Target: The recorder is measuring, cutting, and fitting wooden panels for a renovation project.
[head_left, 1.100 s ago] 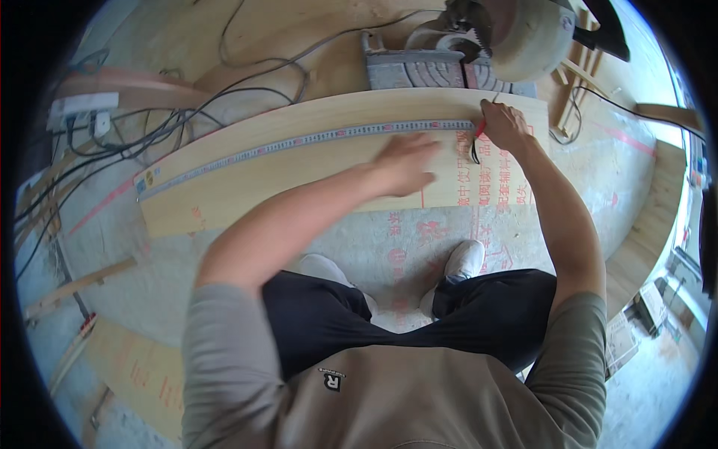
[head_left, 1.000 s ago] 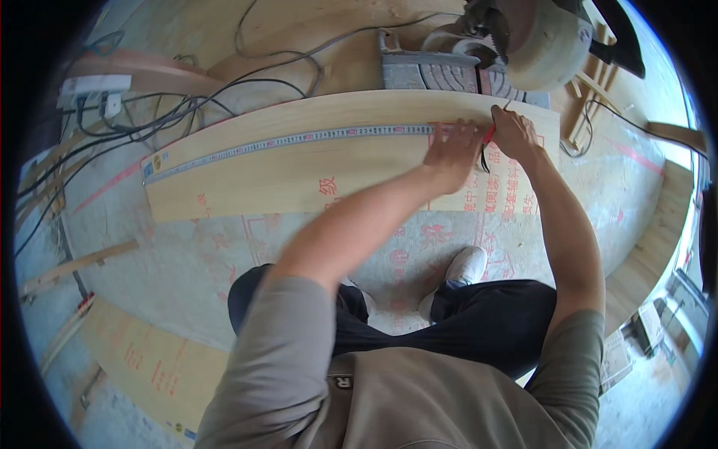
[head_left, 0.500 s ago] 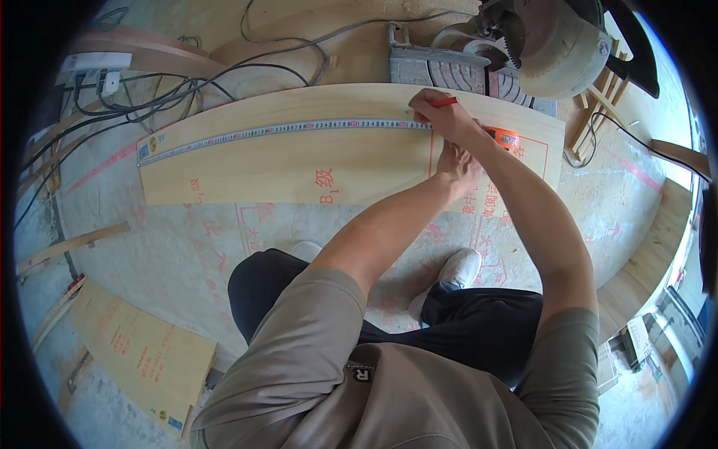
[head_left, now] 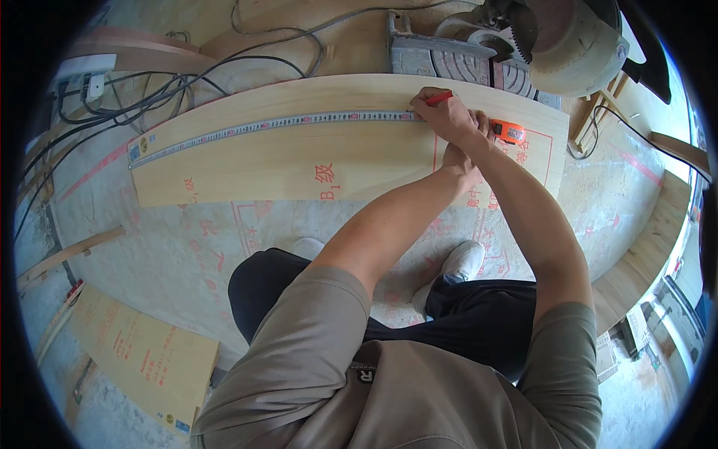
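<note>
A long pale wooden board (head_left: 254, 168) with red print lies across in front of me. The white blade of a tape measure (head_left: 510, 132) stretches along it from the board's left end. My left hand (head_left: 467, 159) is closed around the tape's orange case at the right, its fingers partly hidden under my right arm. My right hand (head_left: 447, 118) crosses over the left and grips a red pencil (head_left: 440, 98), resting at the blade's upper edge. The pencil's tip is too small to make out.
A miter saw (head_left: 516, 56) stands just beyond the board at the upper right. Black cables (head_left: 161, 93) run from a white power strip (head_left: 88, 66) at the left. Another printed board (head_left: 142, 359) lies at the lower left, with wood strips (head_left: 598, 112) at the far right.
The view has shifted slightly. Both hands remain crossed over the tape measure at the board's right part, and more of the orange case now shows beside my right wrist.
</note>
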`<state>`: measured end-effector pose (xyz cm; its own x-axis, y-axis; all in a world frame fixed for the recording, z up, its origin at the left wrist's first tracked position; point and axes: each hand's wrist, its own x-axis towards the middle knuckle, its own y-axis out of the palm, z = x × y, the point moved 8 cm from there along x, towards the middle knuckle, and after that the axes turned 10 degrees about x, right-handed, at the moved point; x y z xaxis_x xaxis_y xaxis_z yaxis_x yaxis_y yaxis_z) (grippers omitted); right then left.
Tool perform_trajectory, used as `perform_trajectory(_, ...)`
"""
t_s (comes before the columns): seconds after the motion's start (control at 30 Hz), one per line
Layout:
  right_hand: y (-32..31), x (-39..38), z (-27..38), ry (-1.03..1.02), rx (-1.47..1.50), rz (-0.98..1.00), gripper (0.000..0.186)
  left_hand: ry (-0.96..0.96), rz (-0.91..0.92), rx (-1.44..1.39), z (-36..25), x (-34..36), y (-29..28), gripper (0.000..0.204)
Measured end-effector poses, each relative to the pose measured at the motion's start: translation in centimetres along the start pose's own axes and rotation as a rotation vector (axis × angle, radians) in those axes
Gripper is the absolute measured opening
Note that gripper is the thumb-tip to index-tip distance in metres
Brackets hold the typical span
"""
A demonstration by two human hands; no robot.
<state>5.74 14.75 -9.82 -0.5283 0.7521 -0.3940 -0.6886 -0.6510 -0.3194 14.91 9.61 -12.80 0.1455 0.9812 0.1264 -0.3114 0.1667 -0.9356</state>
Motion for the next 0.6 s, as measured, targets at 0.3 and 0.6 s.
perform_trajectory(0.3, -1.3, -0.4, -1.6, -0.012, -0.002, -0.047, 0.025, 0.245, 0.284, -0.216, 0.2, 0.0, -2.0, 0.066)
perform_trajectory(0.6, -0.9, -0.4, -0.8, 0.008, -0.008, -0.03, 0.024, 0.185, 0.213, -0.166, 1.7, 0.0, -3.2, 0.066)
